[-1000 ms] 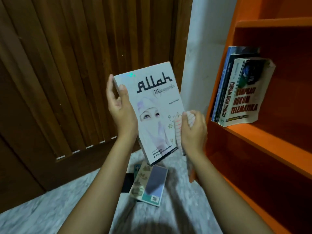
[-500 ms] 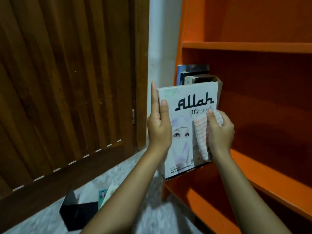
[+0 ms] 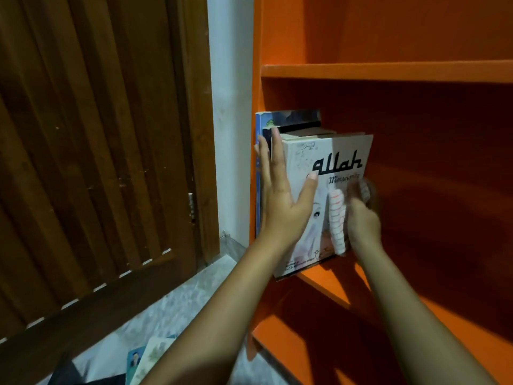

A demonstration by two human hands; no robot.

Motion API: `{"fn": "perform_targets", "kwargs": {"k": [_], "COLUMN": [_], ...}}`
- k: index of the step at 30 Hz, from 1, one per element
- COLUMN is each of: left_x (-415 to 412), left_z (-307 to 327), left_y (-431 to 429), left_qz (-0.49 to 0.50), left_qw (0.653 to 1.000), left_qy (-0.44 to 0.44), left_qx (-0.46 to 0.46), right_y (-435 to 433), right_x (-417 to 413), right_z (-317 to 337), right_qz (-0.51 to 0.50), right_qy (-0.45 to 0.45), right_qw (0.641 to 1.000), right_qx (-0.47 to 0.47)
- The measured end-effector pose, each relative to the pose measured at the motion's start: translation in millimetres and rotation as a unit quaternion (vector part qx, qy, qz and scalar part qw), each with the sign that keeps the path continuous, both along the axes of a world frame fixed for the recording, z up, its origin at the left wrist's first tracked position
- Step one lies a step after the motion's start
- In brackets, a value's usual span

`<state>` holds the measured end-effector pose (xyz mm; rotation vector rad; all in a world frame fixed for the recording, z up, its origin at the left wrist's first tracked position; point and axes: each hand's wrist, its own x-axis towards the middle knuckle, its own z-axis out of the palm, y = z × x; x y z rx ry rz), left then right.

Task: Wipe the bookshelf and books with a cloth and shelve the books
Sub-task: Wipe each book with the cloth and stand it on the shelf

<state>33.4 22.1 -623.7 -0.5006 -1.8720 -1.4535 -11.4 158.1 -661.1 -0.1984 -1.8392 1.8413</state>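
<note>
Pressing the book (image 3: pixel 337 152), left hand (image 3: pixel 280 202) flat; right hand (image 3: pixel 362 222) (blurred) grips cloth (image 3: pixel 337 218).

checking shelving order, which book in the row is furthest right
The white book titled Allah, cover facing out at the row's right end; the blue-spined book and others stand to its left.

Dim indoor corner, warm low light. Left: dark brown wooden door (image 3: pixel 97 162) w/ vertical slats, thin pale gaps at the slats' lower ends, solid panel beneath. Small metal hinge (image 3: pixel 190 204) at its right edge. Centre: narrow strip of white plastered wall (image 3: pixel 230 120), floor to top of view. Right: bright orange bookshelf (image 3: pixel 388 72), side panel just beside the wall; front edges of boards lit, compartment interiors in deep reddish shadow. Bottom: pale grey marbled floor (image 3: pixel 194 301) btwn door & shelf unit.
</note>
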Motion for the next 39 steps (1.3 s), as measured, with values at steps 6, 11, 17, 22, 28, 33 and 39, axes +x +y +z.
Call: {"fn": "perform_targets", "kwargs": {"k": [6,11,17,22,28,33,39], "left_x": [-17,-28,-25,-19,-5,13,37], "left_z": [-1,-4,-9,-4,6,21,24], "left_y": [16,12,3,-1,-5,-20,-78], "left_qz": [0.058,0.115,0.129,0.113,0.1,0.076,0.127], "left_qw": [0.997,0.989,0.982,0.985,0.984,0.984,0.979], "left_qy": [0.008,0.005,0.008,0.002,-0.026,-0.058,-0.014], "left_qx": [-0.053,-0.092,-0.135,-0.13,-0.147,-0.149,-0.158], "right_y": [1,-1,-6,-2,3,-8,-59], "right_x": [-24,-31,-25,-12,11,36,70], "right_z": [14,5,-4,2,21,40,59], "right_qz": [-0.002,0.034,0.013,0.0,-0.033,-0.063,-0.071], "right_qy": [0.065,0.081,0.063,0.068,0.052,0.037,0.191], "right_qw": [0.997,0.996,0.997,0.997,0.998,0.993,0.936], "right_qx": [-0.05,-0.027,-0.03,-0.035,0.019,0.097,0.288]}}
